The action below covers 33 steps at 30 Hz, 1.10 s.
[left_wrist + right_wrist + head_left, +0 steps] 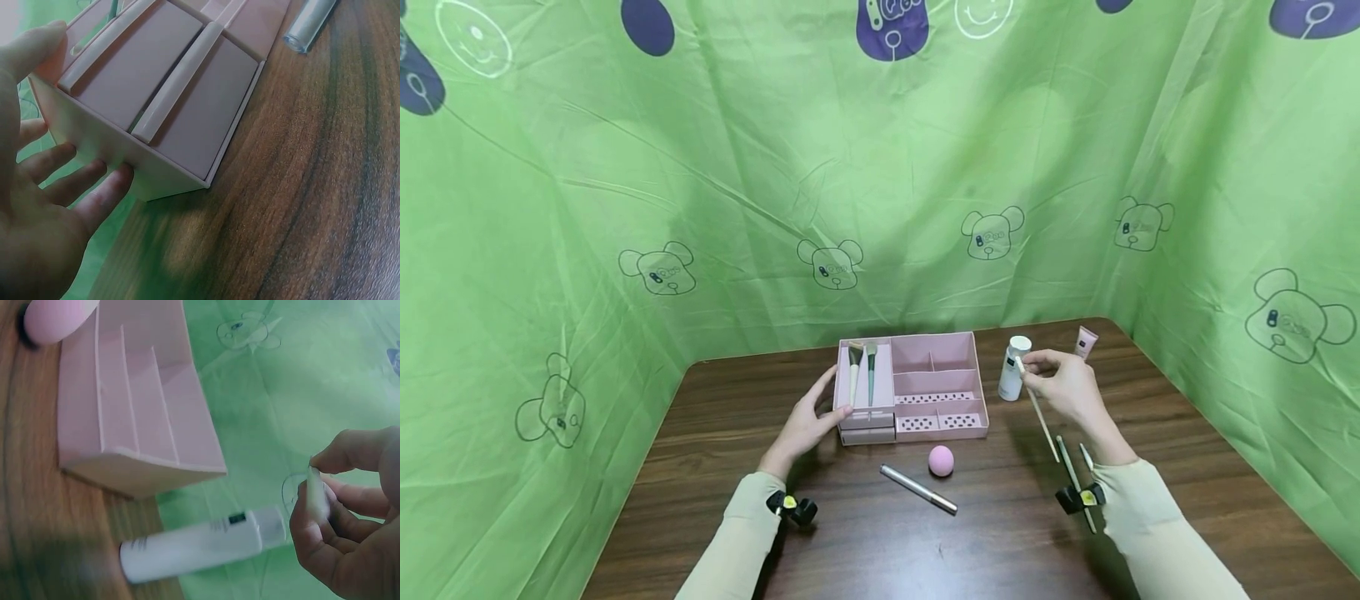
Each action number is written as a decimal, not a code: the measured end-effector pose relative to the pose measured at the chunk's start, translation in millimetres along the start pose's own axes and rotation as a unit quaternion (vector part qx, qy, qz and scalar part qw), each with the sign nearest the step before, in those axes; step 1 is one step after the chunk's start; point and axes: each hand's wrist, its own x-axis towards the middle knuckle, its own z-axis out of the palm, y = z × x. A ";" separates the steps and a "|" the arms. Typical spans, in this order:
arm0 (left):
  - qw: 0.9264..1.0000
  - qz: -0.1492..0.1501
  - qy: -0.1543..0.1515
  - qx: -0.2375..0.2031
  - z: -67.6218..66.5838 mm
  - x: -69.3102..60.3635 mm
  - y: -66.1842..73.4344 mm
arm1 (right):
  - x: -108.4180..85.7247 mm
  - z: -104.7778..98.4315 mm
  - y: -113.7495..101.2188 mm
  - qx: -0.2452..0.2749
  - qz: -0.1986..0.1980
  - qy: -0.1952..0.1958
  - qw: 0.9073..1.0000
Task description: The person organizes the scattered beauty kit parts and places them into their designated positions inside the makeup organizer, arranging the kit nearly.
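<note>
A pink makeup organizer stands towards the back of the table, its top tray holding two makeup brushes. My left hand holds its left front corner. In the left wrist view the thumb lies on the upper edge and the fingertips touch the side wall, beside two drawers. My right hand pinches a slim pale makeup brush by its upper end, in the air right of the organizer. Behind that hand stands a white bottle, upright. The brush appears foreshortened in the right wrist view.
A pink sponge ball and a silver tube-like pen lie before the organizer. Several thin sticks, one a green-handled one, lie under the right forearm. A small pink tube stands at the back right. Green cloth surrounds the table.
</note>
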 end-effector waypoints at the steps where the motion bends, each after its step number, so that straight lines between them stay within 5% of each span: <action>1: 1.000 -0.001 0.000 0.001 -0.1 0.0 -0.4 | 1.9 1.1 -2.9 0.005 -0.003 -0.002 1.000; 16: 1.000 -0.011 0.002 0.002 0.7 -0.7 4.6 | 29.0 22.9 -34.3 0.020 -0.017 -0.007 1.000; 25: 1.000 -0.014 -0.021 0.007 0.0 -6.0 33.2 | 40.6 37.9 -54.0 0.058 -0.017 -0.018 0.998; 28: 1.000 -0.010 -0.020 0.007 0.2 -5.5 33.4 | 44.4 43.8 -59.7 0.080 -0.015 -0.025 0.996; 33: 1.000 -0.003 -0.004 0.003 1.6 -0.7 14.2 | 52.6 52.7 -68.3 0.106 -0.012 -0.037 0.994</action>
